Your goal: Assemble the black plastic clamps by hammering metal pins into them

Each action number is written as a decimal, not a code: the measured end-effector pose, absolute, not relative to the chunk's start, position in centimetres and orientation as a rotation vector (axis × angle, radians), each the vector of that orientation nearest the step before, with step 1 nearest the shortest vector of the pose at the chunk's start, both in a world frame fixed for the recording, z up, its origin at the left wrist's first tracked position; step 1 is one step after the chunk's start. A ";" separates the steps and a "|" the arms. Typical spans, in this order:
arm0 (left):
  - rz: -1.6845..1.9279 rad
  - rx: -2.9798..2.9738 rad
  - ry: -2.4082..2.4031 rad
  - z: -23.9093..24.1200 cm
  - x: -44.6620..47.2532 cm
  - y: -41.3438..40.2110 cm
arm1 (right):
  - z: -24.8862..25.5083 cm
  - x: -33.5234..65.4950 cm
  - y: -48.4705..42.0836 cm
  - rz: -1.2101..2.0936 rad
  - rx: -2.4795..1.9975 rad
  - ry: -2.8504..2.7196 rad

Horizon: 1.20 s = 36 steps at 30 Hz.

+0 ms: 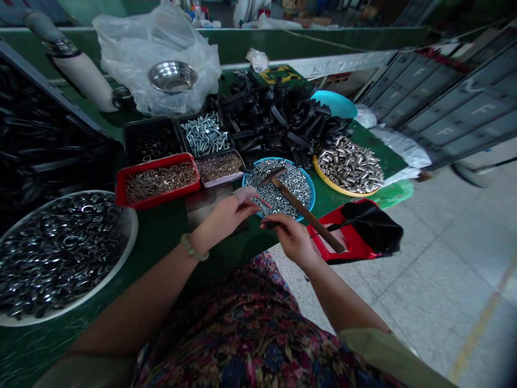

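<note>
My left hand (228, 214) hovers at the near edge of the green table (161, 237), fingers pinched on a small part I cannot make out. My right hand (291, 237) meets it from the right, fingers curled round a thin dark piece. Just behind both hands stands a blue bowl (309, 183) full of small silver nuts. A hammer (301, 207) with a wooden handle lies across that bowl, its handle reaching to a red tray (351, 242).
Trays of screws (205, 134), brass pins (157, 180) and small parts sit behind. A large white dish of dark rings (60, 253) is at left, a heap of black parts (283, 116) and a yellow bowl of metal sleeves (351, 167) at right. Tiled floor lies right.
</note>
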<state>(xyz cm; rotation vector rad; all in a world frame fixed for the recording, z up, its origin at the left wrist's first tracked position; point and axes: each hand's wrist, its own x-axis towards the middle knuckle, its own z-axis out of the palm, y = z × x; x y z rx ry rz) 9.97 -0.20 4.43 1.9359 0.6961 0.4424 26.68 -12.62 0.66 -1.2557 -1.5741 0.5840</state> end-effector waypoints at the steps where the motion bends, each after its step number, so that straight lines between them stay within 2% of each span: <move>1: 0.436 2.111 0.718 3.9 12.0 0.3 | 0.5 27.8 -13.3 0.580 -1.306 -1.455; 6: 0.227 2.641 0.733 1.1 19.6 1.4 | 0.5 31.2 -15.3 0.590 -1.388 -1.120; 11: 0.242 2.692 0.717 -0.3 20.0 1.6 | 0.0 30.9 -15.2 0.715 -1.358 -1.053; 14: 0.355 2.260 0.799 -0.1 18.6 1.7 | -0.3 30.0 -14.6 0.792 -1.302 -1.065; 19: 0.477 1.071 0.706 1.5 14.5 0.8 | 0.0 28.2 -13.2 0.955 -1.234 -1.187; 23: 0.461 0.745 0.639 2.4 10.9 0.1 | 0.9 27.0 -12.1 1.036 -1.225 -1.292; 31: 0.424 0.981 0.586 3.3 7.1 1.0 | 3.5 25.6 -10.8 1.050 -1.281 -1.609; 36: 0.658 1.334 0.615 5.8 5.3 0.5 | 2.2 22.1 -9.7 1.281 -1.069 -1.020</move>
